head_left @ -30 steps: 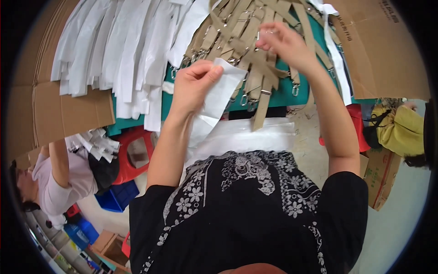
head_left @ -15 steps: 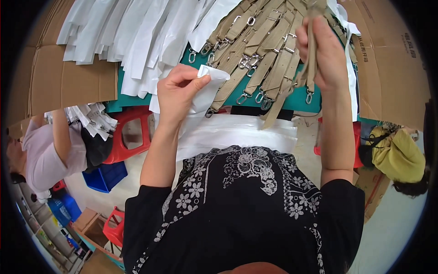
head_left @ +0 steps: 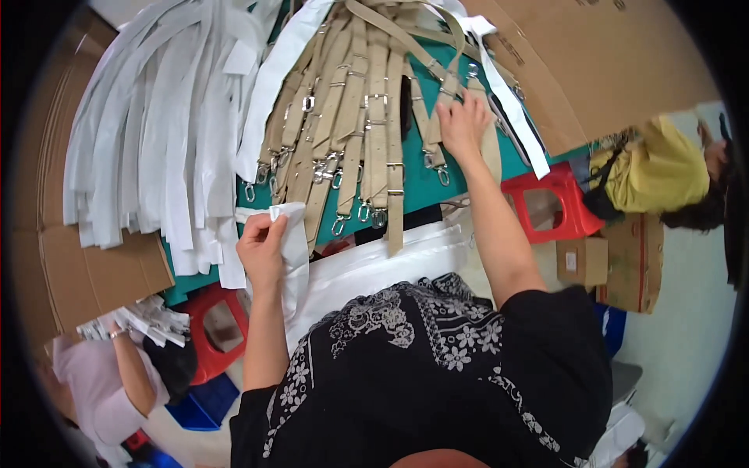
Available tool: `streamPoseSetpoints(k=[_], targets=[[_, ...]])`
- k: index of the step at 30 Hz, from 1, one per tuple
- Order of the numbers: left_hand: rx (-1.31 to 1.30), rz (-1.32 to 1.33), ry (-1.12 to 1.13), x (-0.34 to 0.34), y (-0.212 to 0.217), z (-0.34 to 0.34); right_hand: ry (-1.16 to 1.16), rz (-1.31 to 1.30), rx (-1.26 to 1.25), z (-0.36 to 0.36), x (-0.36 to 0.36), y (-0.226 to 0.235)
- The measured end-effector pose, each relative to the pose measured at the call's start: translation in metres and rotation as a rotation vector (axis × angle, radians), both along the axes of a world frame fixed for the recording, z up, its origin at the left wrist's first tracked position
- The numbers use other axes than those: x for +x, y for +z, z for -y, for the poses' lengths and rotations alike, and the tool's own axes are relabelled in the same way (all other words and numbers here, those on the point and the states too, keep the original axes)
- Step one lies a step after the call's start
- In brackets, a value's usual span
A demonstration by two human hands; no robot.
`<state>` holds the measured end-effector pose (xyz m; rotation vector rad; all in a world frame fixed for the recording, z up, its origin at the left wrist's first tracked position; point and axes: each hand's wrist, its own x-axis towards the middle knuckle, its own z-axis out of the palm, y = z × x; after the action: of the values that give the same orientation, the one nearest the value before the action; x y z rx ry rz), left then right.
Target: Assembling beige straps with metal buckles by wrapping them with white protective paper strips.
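My left hand (head_left: 261, 246) pinches the folded top edge of a long white sleeve (head_left: 295, 261) between thumb and fingers; the sleeve hangs toward my lap. My right hand (head_left: 466, 126) is bent over a beige strap (head_left: 447, 93) at the right of the table, its fingers curled onto it and the fingertips partly hidden. Several more beige straps (head_left: 355, 101) with metal buckles and snap hooks lie fanned in the middle, between my hands. Another white strip (head_left: 519, 117) lies just right of my right hand.
Many long white sleeves (head_left: 148, 156) hang over the table's left side. Brown cardboard (head_left: 109, 273) flanks the green tabletop (head_left: 507, 156), with another cardboard sheet (head_left: 593, 62) at right. White sleeves (head_left: 374, 261) lie across my lap. Co-workers sit left (head_left: 109, 382) and right (head_left: 663, 168), near red stools (head_left: 550, 207).
My right hand has come down from a raised position with straps to the right side of the strap pile. My left hand has lowered, still pinching the white sleeve. The view has turned.
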<state>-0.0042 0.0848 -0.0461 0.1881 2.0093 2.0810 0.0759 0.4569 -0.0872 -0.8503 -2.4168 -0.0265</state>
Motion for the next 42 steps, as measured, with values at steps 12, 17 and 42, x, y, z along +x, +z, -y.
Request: streamPoseSetpoints(k=[12, 17, 42], targets=[[0.035, 0.062, 0.019, -0.008, -0.026, -0.005, -0.049, -0.049, -0.098, -0.023, 0.026, 0.014], [0.047, 0.021, 0.029, -0.008, -0.025, 0.001, 0.054, -0.214, -0.202, 0.005, 0.025, 0.05], [-0.149, -0.177, -0.098, 0.0, -0.013, 0.001, 0.385, 0.033, -0.282, -0.124, -0.232, 0.116]])
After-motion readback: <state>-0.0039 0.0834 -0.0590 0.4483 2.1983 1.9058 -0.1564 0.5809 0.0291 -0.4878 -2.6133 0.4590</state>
